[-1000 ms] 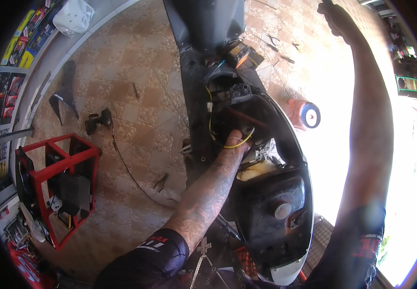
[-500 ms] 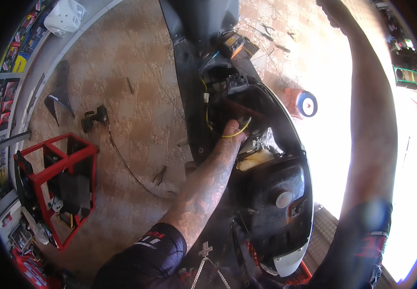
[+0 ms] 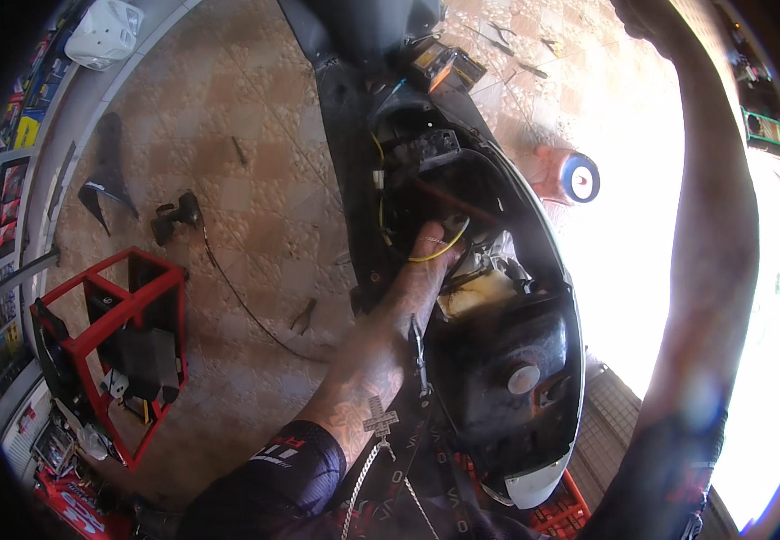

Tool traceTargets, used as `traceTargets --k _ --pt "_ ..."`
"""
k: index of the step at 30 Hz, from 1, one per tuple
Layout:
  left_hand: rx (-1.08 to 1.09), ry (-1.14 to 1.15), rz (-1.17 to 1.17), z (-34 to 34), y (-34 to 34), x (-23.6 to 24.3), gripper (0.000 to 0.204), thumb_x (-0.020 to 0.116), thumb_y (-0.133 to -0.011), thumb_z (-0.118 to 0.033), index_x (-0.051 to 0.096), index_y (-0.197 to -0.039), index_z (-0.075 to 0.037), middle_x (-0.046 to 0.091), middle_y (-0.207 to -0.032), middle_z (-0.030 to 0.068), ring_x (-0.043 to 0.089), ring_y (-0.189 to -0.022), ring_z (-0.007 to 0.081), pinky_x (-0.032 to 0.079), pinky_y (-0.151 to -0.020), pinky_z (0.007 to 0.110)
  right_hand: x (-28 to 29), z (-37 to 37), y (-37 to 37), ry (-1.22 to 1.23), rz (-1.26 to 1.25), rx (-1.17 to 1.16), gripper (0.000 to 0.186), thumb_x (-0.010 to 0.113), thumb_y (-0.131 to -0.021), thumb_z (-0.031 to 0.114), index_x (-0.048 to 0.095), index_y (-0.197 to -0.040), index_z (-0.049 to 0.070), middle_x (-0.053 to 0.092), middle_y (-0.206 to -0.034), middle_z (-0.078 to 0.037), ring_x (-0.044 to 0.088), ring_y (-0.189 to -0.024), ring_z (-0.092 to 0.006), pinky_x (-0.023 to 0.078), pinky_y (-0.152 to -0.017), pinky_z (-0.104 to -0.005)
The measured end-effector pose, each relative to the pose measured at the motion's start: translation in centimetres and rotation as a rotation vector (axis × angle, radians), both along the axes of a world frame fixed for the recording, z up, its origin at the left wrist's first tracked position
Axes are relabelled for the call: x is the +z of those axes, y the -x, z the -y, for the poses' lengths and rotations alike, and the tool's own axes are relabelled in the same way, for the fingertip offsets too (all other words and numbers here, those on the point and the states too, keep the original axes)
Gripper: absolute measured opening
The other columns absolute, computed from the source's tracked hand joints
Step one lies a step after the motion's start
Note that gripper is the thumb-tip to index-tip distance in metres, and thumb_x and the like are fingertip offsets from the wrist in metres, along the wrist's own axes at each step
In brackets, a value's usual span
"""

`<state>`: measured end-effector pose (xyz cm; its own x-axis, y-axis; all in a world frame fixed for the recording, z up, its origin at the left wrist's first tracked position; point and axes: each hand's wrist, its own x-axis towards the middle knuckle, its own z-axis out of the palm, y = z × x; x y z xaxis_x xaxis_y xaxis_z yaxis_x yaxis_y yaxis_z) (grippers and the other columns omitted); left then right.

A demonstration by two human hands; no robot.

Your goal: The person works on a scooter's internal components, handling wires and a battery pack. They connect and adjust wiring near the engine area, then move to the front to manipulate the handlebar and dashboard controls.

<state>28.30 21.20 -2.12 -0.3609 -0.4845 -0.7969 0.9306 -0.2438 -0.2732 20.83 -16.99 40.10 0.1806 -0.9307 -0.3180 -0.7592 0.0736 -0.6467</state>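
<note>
Beneath me stands a scooter body (image 3: 336, 162) with its seat area opened up. My left hand (image 3: 435, 243) reaches down into the dark engine bay, its thumb partly showing and its other fingers hidden. Across that hand curves a thin yellow cable (image 3: 448, 248). A cream-coloured piece (image 3: 475, 293) lies just right of it, and nearer me is the black tank (image 3: 471, 346) with a round cap (image 3: 523, 378). Far off at the upper right edge, my right hand (image 3: 635, 18) looks curled closed. Whatever it holds is cut off by the picture's rim.
A red metal frame (image 3: 124, 292) stands at the left. On the tiled floor lie a corded power tool (image 3: 176, 218), pliers (image 3: 302, 317) and more hand tools (image 3: 500, 38). A battery (image 3: 444, 67) rests at the scooter's front. Right of it sits a red cylinder with a blue-rimmed end (image 3: 579, 178).
My view has shifted slightly, and my neck chain's cross has swung up and left over my left forearm. The left hand stays inside the bay; the right arm stays stretched forward.
</note>
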Motion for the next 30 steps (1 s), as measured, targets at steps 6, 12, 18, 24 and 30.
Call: traceTargets --k 6,12,18,24,30 --pt "0.006 0.02 -0.003 -0.3 0.1 0.0 0.021 0.057 -0.098 -0.019 0.065 -0.112 -0.005 0.069 -0.108 0.0144 0.067 -0.101 0.0279 0.058 -0.087 0.051 1.2 -3.1 -1.0 0.179 -0.004 -0.053 0.027 0.062 -0.091 0.025 0.062 -0.073 0.006 0.043 -0.051 0.001 0.038 -0.04 -0.0119 0.035 -0.039 -0.0315" --pt "-0.017 0.044 0.01 -1.4 -1.4 0.3 0.021 0.057 -0.098 -0.019 0.065 -0.112 -0.005 0.069 -0.107 0.0146 0.067 -0.101 0.028 0.057 -0.087 0.051 0.9 -2.9 0.7 0.27 -0.047 0.001 0.023 0.064 -0.089 0.027 0.064 -0.078 0.007 0.043 -0.052 0.003 0.038 -0.04 -0.0107 0.032 -0.037 -0.0292" --pt "-0.01 0.064 0.007 0.1 -0.6 1.5 0.021 0.057 -0.098 -0.018 0.065 -0.112 -0.005 0.069 -0.107 0.0147 0.067 -0.101 0.0281 0.057 -0.087 0.051 -2.4 0.5 4.1 0.269 -0.105 -0.115 0.028 0.061 -0.09 0.035 0.057 -0.08 0.01 0.039 -0.058 0.006 0.029 -0.042 -0.0072 0.024 -0.04 -0.0277" --pt "-0.013 0.028 -0.01 0.5 -0.2 2.0 0.021 0.057 -0.098 -0.018 0.065 -0.111 -0.005 0.069 -0.107 0.0149 0.067 -0.101 0.0283 0.057 -0.087 0.051 -2.5 0.4 4.9 0.258 -0.05 -0.115 0.024 0.062 -0.089 0.031 0.057 -0.079 0.01 0.038 -0.058 0.006 0.029 -0.042 -0.006 0.024 -0.04 -0.0263" --pt "-0.03 -0.02 -0.031 0.4 -0.1 1.9 0.021 0.057 -0.098 -0.018 0.065 -0.111 -0.004 0.069 -0.107 0.015 0.067 -0.101 0.0284 0.057 -0.087 0.051 -1.3 -1.1 3.1 0.199 -0.013 -0.087 0.022 0.062 -0.09 0.028 0.058 -0.079 0.01 0.039 -0.056 0.006 0.03 -0.042 -0.0056 0.024 -0.039 -0.0256"
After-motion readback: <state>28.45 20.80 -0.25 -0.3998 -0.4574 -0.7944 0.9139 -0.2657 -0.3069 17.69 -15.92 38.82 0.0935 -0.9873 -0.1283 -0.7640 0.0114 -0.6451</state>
